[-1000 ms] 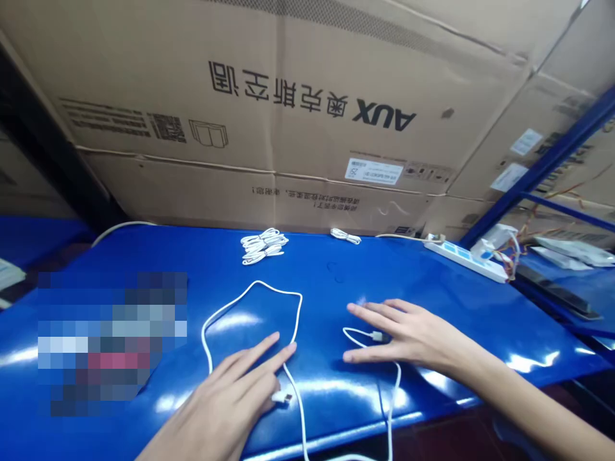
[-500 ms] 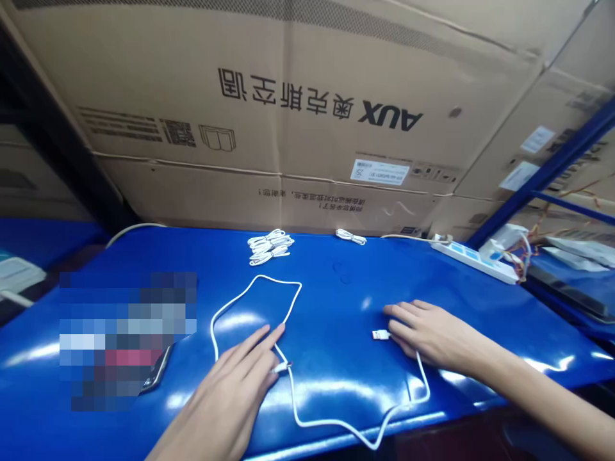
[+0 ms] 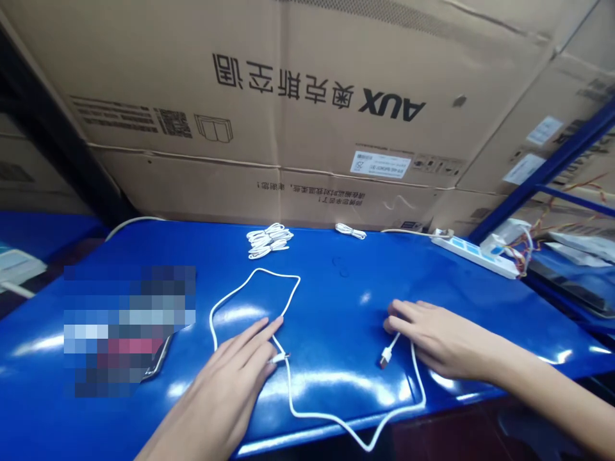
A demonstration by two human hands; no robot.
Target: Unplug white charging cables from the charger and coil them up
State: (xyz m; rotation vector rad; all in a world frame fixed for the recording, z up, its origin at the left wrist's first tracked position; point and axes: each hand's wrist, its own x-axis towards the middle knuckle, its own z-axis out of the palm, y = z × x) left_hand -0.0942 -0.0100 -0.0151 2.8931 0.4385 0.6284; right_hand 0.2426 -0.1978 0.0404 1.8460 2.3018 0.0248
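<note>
White cable [image 3: 278, 273] is laid in a loop on the blue bench [image 3: 336, 301], one plug [image 3: 279, 360] seemingly pinched by the left hand [image 3: 216, 384], other plug [image 3: 384, 357] gripped close behind its neck by the right hand's [image 3: 442, 339] curled fingers [image 3: 403, 317], both ends thus kept steady.

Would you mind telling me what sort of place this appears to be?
Probably a stockroom work area: big AUX cardboard cartons stacked behind a blue table, a blue metal rack, and a power strip on the table.
</note>
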